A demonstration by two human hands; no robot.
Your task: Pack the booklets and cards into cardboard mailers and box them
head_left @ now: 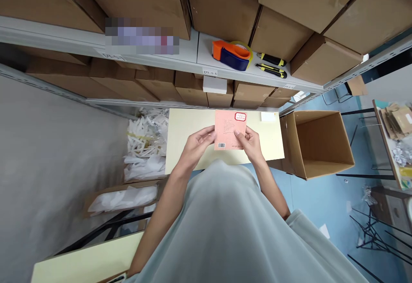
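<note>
A flat, square pink item [225, 130] with small printed text, a barcode at its lower left and a red-edged sticker at its upper right is held up above a pale yellow table [186, 122]. Whether it is a booklet or a thin case I cannot tell. My left hand [196, 145] grips its left edge, thumb at the near side. On the right, my right hand [252, 143] pinches it, the thumb lying over the printed face and the fingers partly hidden behind. A small white paper [268, 116] lies at the table's far right.
An open cardboard box [323, 141] stands right of the table. On the shelf [201, 55] ahead are an orange and blue tape dispenser [233, 55], two utility knives [272, 65] and several cartons [222, 8]. White packing scraps [146, 135] fill the left side.
</note>
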